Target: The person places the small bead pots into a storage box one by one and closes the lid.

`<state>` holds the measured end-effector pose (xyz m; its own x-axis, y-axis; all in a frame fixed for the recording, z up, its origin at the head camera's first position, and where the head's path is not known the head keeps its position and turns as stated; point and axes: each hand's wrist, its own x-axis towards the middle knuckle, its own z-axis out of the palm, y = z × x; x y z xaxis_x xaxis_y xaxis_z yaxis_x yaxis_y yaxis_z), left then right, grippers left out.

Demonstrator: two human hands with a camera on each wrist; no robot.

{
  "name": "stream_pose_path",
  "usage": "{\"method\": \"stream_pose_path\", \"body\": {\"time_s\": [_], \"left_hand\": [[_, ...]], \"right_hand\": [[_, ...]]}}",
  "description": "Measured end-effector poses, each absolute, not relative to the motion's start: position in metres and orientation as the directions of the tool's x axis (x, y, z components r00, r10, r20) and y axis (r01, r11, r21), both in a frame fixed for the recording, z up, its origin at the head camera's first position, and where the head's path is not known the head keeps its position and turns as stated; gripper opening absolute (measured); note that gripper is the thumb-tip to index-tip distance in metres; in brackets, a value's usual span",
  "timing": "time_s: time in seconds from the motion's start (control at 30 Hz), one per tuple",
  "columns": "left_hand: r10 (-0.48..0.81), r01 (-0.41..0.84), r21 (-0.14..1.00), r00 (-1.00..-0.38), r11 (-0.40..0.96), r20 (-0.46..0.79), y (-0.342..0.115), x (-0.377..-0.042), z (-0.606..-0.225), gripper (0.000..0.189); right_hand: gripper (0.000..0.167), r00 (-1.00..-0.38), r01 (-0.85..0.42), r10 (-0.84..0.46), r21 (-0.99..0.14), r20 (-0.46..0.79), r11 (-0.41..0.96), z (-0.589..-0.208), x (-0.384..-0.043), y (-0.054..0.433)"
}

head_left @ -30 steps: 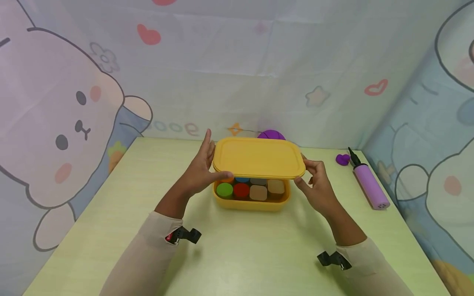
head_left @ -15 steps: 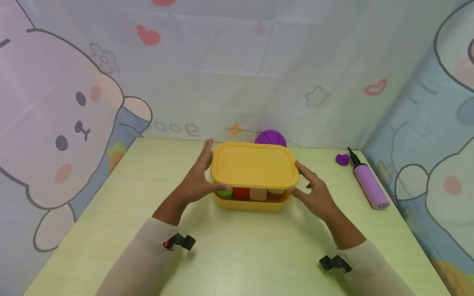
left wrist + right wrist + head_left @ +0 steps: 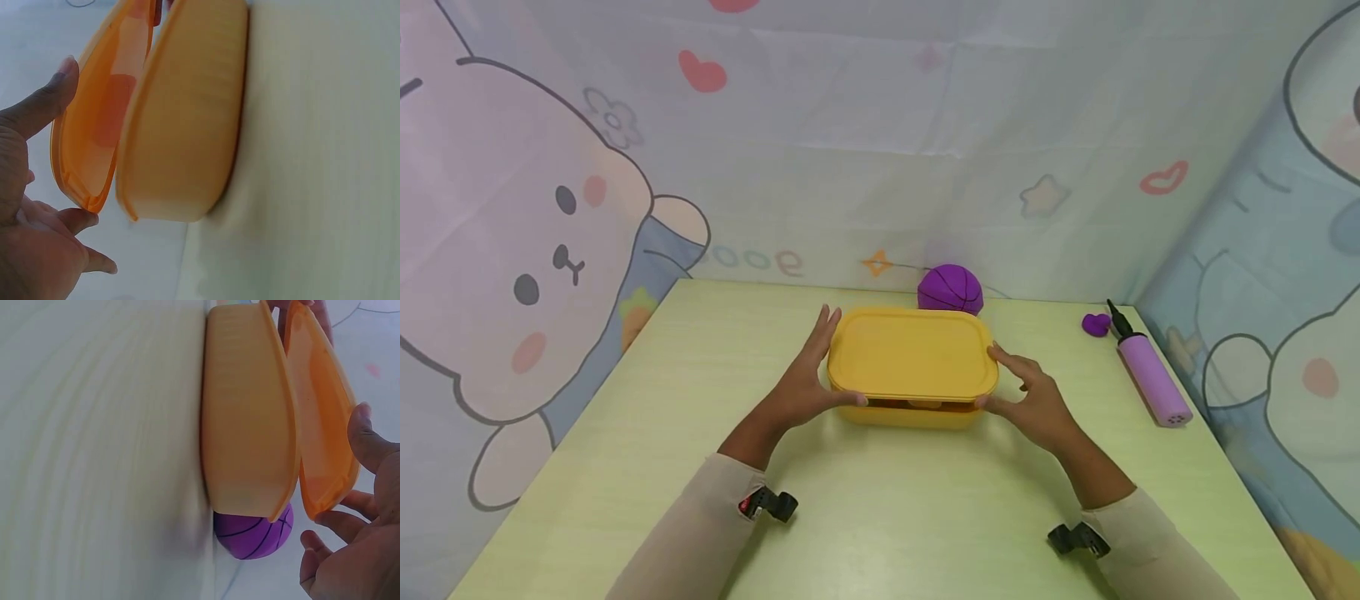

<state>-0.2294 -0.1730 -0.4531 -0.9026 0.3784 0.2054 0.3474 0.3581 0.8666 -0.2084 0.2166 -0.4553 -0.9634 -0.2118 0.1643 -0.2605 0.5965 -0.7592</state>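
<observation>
A yellow lid [image 3: 913,354] hovers just over a yellow plastic box [image 3: 913,417] on the table, tilted, with a narrow gap at the front. My left hand [image 3: 805,385] pinches the lid's left end, thumb along the front edge and fingers at the side. At the opposite end my right hand [image 3: 1033,402] grips it between thumb and fingers. Both wrist views show the orange-tinted underside of the lid [image 3: 87,134] apart from the rim of the box [image 3: 250,412]. The lid hides nearly all of the box's contents; only a pale sliver shows through the gap.
A purple ball [image 3: 951,288] with black lines sits right behind the box. On the right lie a small purple heart-shaped piece [image 3: 1096,325] and a lilac hand pump [image 3: 1153,379] with a black nozzle. A printed cloth [image 3: 880,150] hangs behind the table [image 3: 917,517].
Both hands have lowered the lid toward the box and brought it slightly left. The colourful round and square pieces inside have gone out of sight, and more of the purple ball shows.
</observation>
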Motion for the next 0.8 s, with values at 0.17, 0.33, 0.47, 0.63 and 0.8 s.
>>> {"method": "stream_pose_path", "body": {"time_s": [0.17,0.33,0.47,0.63,0.8], "left_hand": [[0.396,0.371,0.841,-0.894,0.394,0.209,-0.173,-0.23,-0.463,0.132],[0.41,0.394,0.83,-0.884,0.394,0.225,-0.171,-0.233,-0.467,0.13],[0.414,0.39,0.826,-0.885,0.407,0.213,-0.171,-0.236,-0.472,0.128],[0.431,0.385,0.82,-0.882,0.423,0.192,-0.17,-0.236,-0.476,0.129],[0.432,0.384,0.813,-0.883,0.438,0.185,-0.17,-0.235,-0.478,0.13]], "right_hand": [[0.088,-0.963,-0.259,-0.221,-0.75,0.154,0.608,-0.461,-0.208,0.218],[0.087,-0.966,-0.249,-0.212,-0.742,0.147,0.622,-0.464,-0.21,0.219],[0.087,-0.97,-0.232,-0.205,-0.734,0.129,0.638,-0.464,-0.212,0.218],[0.088,-0.976,-0.201,-0.196,-0.727,0.092,0.657,-0.468,-0.212,0.218],[0.088,-0.975,-0.208,-0.202,-0.722,0.096,0.66,-0.471,-0.213,0.216]]}}
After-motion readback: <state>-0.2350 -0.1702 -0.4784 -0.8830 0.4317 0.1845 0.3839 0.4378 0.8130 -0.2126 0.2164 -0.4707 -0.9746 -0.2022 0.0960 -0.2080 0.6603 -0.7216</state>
